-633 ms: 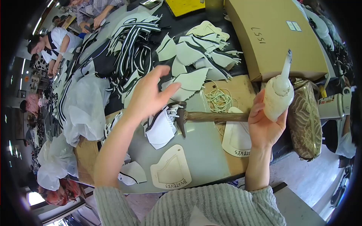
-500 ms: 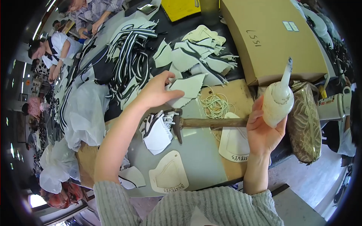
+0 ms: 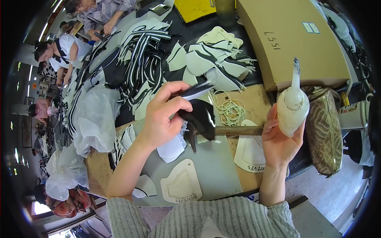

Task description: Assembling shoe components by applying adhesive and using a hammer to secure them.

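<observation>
My left hand (image 3: 160, 119) is closed on a curved shoe-upper piece (image 3: 204, 119), its shiny black face toward me and a pale, blurred edge at the top. It is raised above a hammer (image 3: 238, 131) lying on the table. White pieces with laced or toothed edges (image 3: 172, 150) lie below, partly hidden by the hand. In my right hand (image 3: 282, 144) a white squeeze bottle (image 3: 293, 109) is held upright, its narrow nozzle pointing up with a dark tip. The fingers wrap round the bottle's lower part. A coil of pale cord (image 3: 231, 111) lies between the hands.
White pieces with black trim (image 3: 198, 59) are heaped at the back, beside black-and-white strips (image 3: 145, 53). A cardboard box (image 3: 295, 47) and a patterned pouch (image 3: 325, 139) stand right. Pale templates (image 3: 181, 181) lie in front. Plastic bags (image 3: 97, 119) sit left; two people work at far left.
My left hand has lifted a piece off the table near the heap and brought it closer, its black face now showing. My right hand keeps the bottle in nearly the same place.
</observation>
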`<state>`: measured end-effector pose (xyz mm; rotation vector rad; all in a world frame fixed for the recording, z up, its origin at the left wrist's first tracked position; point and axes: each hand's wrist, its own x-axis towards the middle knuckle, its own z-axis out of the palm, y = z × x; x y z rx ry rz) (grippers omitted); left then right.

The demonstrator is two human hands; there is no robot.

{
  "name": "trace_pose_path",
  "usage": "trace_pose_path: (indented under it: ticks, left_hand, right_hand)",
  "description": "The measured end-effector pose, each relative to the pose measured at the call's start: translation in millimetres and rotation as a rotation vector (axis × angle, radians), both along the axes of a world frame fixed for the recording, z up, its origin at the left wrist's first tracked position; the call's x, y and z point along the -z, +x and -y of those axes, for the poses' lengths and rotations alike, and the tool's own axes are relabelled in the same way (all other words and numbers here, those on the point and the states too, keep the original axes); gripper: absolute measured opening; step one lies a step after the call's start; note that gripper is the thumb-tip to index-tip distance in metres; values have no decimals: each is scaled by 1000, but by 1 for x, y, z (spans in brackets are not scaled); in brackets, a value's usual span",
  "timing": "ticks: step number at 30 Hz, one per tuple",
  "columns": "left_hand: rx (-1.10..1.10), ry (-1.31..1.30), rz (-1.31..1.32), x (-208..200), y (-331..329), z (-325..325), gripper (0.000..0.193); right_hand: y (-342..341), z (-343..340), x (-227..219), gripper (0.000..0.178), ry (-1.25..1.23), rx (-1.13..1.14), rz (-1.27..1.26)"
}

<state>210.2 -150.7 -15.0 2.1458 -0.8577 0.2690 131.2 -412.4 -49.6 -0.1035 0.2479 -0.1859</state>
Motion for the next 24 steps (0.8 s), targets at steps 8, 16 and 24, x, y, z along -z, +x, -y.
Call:
trace_pose_path:
  ticks: [8, 16, 24]
  left_hand:
    - [-120, -246, -298, 7, 1, -11, 25]
    - [-166, -235, -237, -1, 3, -5, 25]
    - [-238, -167, -222, -3, 6, -5, 25]
  right_hand:
    - [0, 0, 1, 54, 12, -7, 27]
    - [0, 1, 2, 53, 4, -6, 25]
    - [2, 4, 5, 53, 33, 10, 27]
